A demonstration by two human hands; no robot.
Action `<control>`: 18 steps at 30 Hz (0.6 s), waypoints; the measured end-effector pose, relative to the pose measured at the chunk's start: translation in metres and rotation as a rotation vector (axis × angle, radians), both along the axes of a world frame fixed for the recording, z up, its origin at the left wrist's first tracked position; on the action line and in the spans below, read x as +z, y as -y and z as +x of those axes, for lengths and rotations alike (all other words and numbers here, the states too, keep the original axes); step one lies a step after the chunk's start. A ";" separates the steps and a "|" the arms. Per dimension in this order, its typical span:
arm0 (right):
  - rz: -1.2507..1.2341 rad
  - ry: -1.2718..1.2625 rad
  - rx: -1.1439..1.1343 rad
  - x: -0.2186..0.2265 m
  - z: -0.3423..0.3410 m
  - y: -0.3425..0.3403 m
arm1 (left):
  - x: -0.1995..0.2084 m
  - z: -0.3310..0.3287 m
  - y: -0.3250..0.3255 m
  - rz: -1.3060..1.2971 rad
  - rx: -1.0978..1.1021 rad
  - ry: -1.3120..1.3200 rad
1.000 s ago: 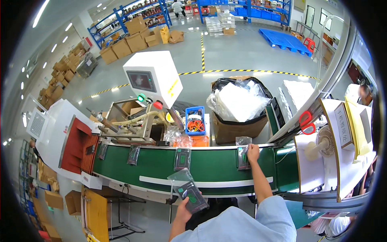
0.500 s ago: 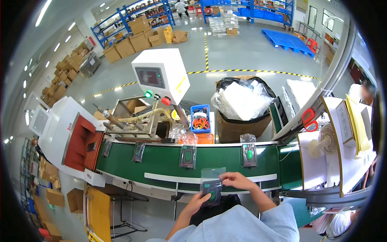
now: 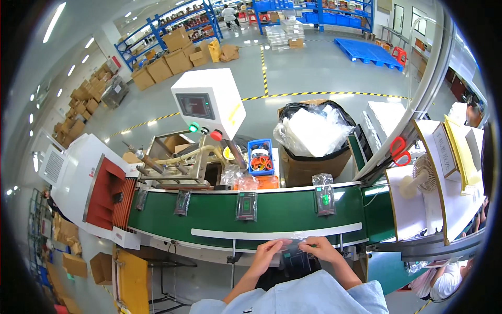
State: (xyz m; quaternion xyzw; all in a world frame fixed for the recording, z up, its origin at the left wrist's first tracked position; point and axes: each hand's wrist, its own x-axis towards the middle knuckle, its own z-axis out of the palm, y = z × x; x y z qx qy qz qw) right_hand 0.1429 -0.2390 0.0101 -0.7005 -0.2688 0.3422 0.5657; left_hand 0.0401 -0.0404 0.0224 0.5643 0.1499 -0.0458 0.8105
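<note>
Close to my body, in front of the green conveyor, hangs a clear plastic bag [image 3: 297, 261] with a dark, flat boxed item inside. My left hand [image 3: 267, 254] is at the left of its upper end, with the fingers pressed together on the clear film. At the upper right, my right hand [image 3: 322, 249] pinches the same bag's edge. The bag's lower part lies over the dark area at my lap, so its outline is hard to make out there. On the belt lie similar bagged packages, one nearly ahead [image 3: 247, 205] and one to the right [image 3: 324, 199].
The green conveyor belt [image 3: 282, 208] runs across, with a white guide rail [image 3: 277, 233] on its near side. At its left end stands a white machine with a red opening [image 3: 104, 191]. Beyond the belt are a control box [image 3: 209, 102], a blue bin [image 3: 260, 157] and a lined carton [image 3: 316, 167].
The bag has come lower and nearer my body. My left hand has moved up from its lower part to its upper end, and my right hand has shifted slightly right and down.
</note>
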 end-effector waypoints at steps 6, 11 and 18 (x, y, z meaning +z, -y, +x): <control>-0.033 0.037 0.016 -0.006 0.008 0.007 | -0.007 0.005 0.003 -0.183 0.057 -0.027; 0.051 -0.098 -0.118 -0.006 0.007 -0.002 | -0.011 0.006 0.005 -0.189 0.193 -0.045; 0.020 0.140 -0.408 0.003 0.063 0.034 | -0.005 0.013 0.000 0.143 0.404 -0.010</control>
